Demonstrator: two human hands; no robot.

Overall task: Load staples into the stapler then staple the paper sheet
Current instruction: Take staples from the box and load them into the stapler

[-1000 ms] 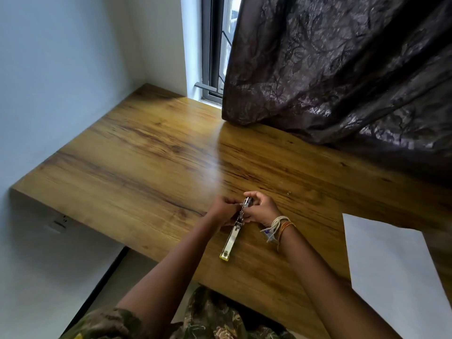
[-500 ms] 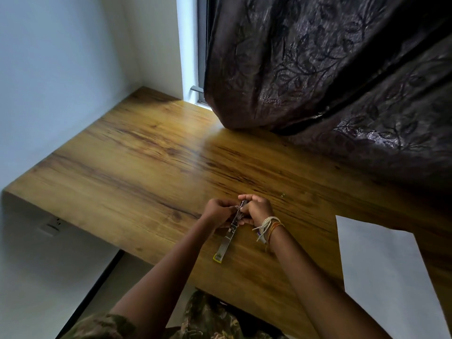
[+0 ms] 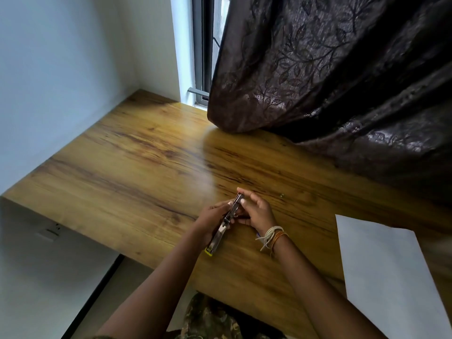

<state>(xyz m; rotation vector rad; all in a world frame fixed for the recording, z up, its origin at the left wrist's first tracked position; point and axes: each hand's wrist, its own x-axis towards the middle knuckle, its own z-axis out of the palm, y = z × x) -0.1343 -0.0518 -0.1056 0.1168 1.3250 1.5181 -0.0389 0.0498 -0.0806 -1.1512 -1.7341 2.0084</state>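
The stapler [image 3: 225,225] sits on the desk [image 3: 127,167], paper sheet [image 3: 386,265] right, seemingly a staple [image 3: 282,195] behind.

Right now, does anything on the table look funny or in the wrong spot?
A tiny speck lies alone on the table beyond the right hand; too small to identify. The curtain also drapes onto the tabletop.

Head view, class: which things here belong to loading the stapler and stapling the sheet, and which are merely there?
Belongs to the job:
slim metal stapler with yellow end, held by left hand and right hand
white paper sheet

Merely there:
dark leaf-patterned curtain
window frame
wooden desk
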